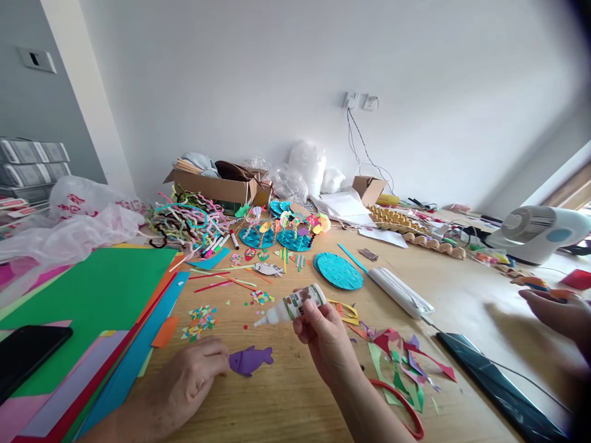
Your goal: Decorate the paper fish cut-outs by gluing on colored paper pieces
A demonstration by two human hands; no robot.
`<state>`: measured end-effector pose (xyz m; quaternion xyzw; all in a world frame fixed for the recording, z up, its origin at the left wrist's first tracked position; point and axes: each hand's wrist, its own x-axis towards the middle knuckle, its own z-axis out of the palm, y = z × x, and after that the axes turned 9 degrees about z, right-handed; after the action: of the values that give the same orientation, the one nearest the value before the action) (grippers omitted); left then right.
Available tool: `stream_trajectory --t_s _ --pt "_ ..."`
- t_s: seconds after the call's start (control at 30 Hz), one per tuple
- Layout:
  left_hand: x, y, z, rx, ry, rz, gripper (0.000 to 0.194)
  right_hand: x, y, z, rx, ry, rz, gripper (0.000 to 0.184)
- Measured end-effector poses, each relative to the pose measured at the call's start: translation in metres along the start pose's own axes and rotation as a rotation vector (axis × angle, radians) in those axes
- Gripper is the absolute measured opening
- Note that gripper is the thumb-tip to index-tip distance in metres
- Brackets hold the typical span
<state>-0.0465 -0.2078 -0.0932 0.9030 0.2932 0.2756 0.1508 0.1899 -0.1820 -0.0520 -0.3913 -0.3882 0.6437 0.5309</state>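
A small white glue bottle (295, 303) with a printed label is gripped in my right hand (325, 341), its pointed nozzle tilted down to the left above the table. My left hand (191, 375) rests on the wood with its fingers curled and pressed together at the head end of a purple paper fish (252, 360). The fish lies flat, with a dark line near its head. Beyond it are small cut paper bits (200, 322) and colourful dots (262, 297). A white paper fish (268, 269) with drawn lines lies farther back.
Coloured paper sheets (92, 289) and a black phone (32, 357) lie at left. Paper scraps (401, 363) and red-handled scissors (401, 403) are at right. Behind are blue discs (339, 271), decorated pieces (295, 237) and pipe cleaners (189, 218). Another person's hand (556, 311) holds something orange.
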Motion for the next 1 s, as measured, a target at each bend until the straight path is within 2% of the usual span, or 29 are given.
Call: stream_trajectory --t_s 0.13,0.3,0.43,0.63,0.87,1.0 --pt "0.002 0.000 -0.003 -0.034 -0.064 -0.045 0.033 -0.004 0.007 0.001 -0.022 -0.030 0.015 0.037" --pt "0.003 0.002 -0.003 -0.044 -0.029 -0.049 0.034 -0.006 0.010 0.003 -0.013 -0.038 0.025 0.035" --pt "0.005 0.004 -0.005 -0.050 -0.070 -0.072 0.033 -0.005 0.014 0.005 -0.035 -0.044 0.049 0.036" --pt "0.006 0.002 -0.007 -0.037 -0.049 -0.089 0.029 -0.005 0.018 0.009 -0.030 -0.057 0.075 0.039" --pt "0.007 0.001 -0.008 0.005 -0.012 -0.036 0.027 -0.006 0.014 0.009 -0.025 -0.034 0.092 0.040" --pt "0.010 0.001 -0.011 0.045 -0.043 -0.026 0.025 -0.006 0.013 0.009 -0.017 -0.026 0.096 0.043"
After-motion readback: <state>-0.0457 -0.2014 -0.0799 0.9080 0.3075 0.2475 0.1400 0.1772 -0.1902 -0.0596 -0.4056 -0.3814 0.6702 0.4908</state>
